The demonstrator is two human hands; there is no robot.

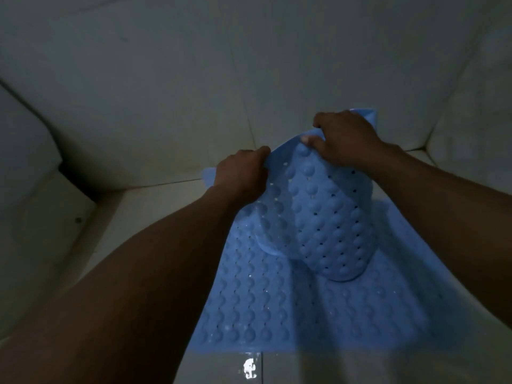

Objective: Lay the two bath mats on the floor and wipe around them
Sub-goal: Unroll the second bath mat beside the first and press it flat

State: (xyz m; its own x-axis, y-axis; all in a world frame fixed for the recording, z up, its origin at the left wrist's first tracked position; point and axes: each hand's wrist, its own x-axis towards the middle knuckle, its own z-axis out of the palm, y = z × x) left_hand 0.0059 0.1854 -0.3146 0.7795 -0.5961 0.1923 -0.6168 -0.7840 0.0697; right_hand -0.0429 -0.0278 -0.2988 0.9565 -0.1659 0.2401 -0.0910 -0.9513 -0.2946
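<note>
A blue rubber bath mat [263,309] with rows of round bumps and small holes lies flat on the pale tiled floor. Above it hangs a second blue bath mat [329,231], curled and drooping, its lower end touching the flat one. My left hand [243,173] pinches the hanging mat's top edge at the left. My right hand [346,137] grips the same top edge at the right, thumb on the bumpy face. Both forearms reach in from the bottom corners.
Pale tiled walls [194,79] close in at the back and on the right. A white rounded fixture [25,139] stands at the left with a dark gap beside it. A bright reflection [250,368] shines on the floor tile near the front.
</note>
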